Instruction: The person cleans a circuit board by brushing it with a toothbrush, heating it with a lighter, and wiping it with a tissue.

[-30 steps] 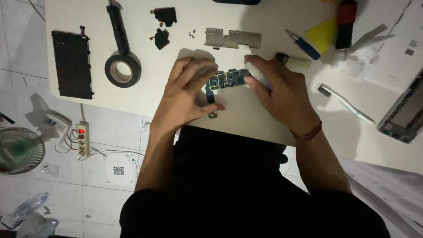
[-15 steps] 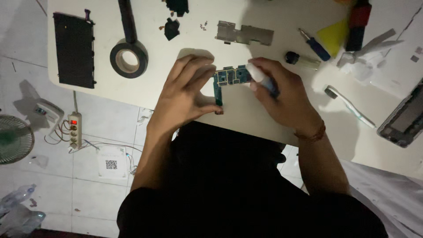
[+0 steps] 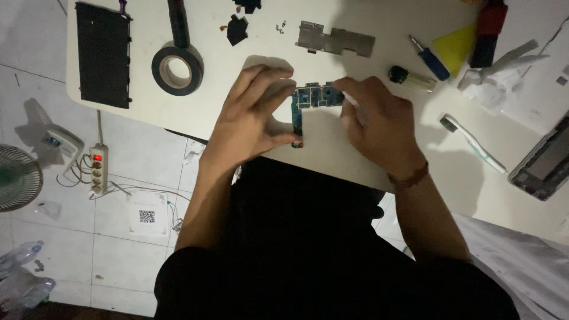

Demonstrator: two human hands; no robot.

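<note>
An L-shaped blue circuit board lies on the white table right in front of me. My left hand pinches its left edge and lower leg between thumb and fingers. My right hand rests on the board's right end, its fingertips pressing down there. Whether a small tool sits under those fingers is hidden.
A roll of black tape and a black flat panel lie at the left. A metal shield plate, a small vial, a blue screwdriver, a toothbrush and a phone frame lie at the right. A power strip sits on the floor.
The view has shifted slightly. A white tool seen in my right hand earlier is now covered by its fingers. Both hands stay on the board.
</note>
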